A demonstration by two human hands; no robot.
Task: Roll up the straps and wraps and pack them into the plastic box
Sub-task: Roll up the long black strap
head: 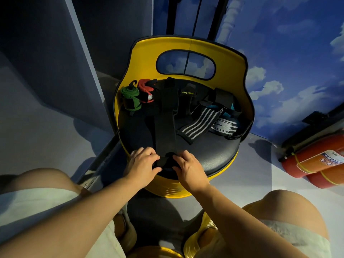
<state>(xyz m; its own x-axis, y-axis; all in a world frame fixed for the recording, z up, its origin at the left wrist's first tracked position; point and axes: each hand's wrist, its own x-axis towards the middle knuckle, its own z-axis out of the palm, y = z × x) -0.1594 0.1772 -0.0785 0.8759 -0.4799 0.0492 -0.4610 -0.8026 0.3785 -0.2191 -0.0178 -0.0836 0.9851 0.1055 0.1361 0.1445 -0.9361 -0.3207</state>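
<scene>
Both hands, left hand [143, 162] and right hand [188, 167], pinch the black strap's [165, 127] rolled end at the yellow seat's [188, 45] front edge; green roll [130, 98], red roll [146, 90] and striped wrap [201, 121] lie behind.

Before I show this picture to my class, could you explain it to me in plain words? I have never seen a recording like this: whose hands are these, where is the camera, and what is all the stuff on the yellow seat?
There is no machine here. The one picture comes from a wide-angle camera worn on a person's head, looking forward and down, so you see their own arms, knees and hands.

The left hand and right hand both grip the near end of a long black strap, which they seem to be starting to roll. It lies along the black cushion of a yellow drum-shaped seat.

Further back on the cushion lie a rolled green wrap, a rolled red wrap, a black-and-white striped wrap and more dark straps. A red fire extinguisher lies on the floor to the right. No plastic box is in view.
</scene>
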